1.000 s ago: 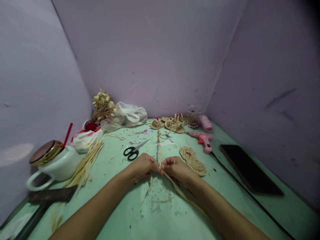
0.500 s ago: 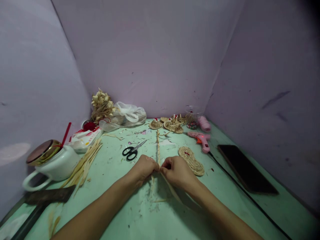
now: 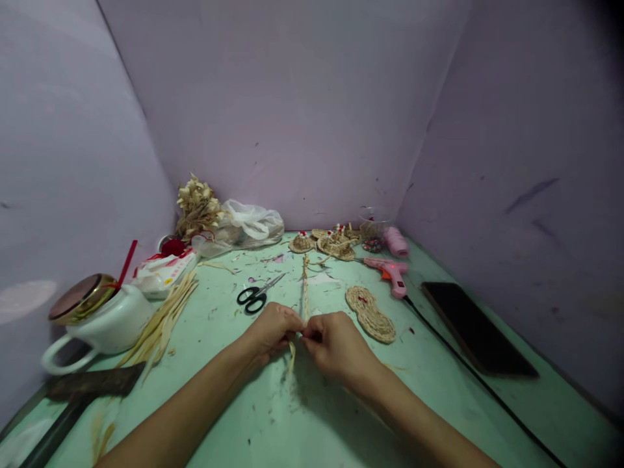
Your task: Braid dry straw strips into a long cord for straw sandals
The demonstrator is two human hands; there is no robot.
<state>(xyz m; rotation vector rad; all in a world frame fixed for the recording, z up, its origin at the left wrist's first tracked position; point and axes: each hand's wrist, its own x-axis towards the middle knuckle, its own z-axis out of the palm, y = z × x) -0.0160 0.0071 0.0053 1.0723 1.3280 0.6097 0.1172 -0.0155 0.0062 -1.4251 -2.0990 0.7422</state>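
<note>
A thin braid of pale dried leaf strips (image 3: 305,286) runs straight away from me along the green table. Its near end is pinched between the fingertips of my left hand (image 3: 277,328) and my right hand (image 3: 336,341), which almost touch. Both hands are closed, and the exact crossing of the strips is hidden by the fingers. A loose strip end (image 3: 292,356) hangs below my left hand. Black-handled scissors (image 3: 258,296) lie beyond my left hand. Just past my right hand is a coiled, woven figure-eight piece (image 3: 370,314) with a small red bow.
At left are a white mug (image 3: 110,325), a hammer-like tool (image 3: 90,387) and a bundle of dried strips (image 3: 163,318). Small woven hats (image 3: 336,246) sit at the back. To the right lie a pink glue gun (image 3: 390,272) with its cord and a phone (image 3: 478,328).
My right hand has turned and closed in against my left. The long strip trailing under my right hand no longer shows there, and a strip end now hangs below my left hand.
</note>
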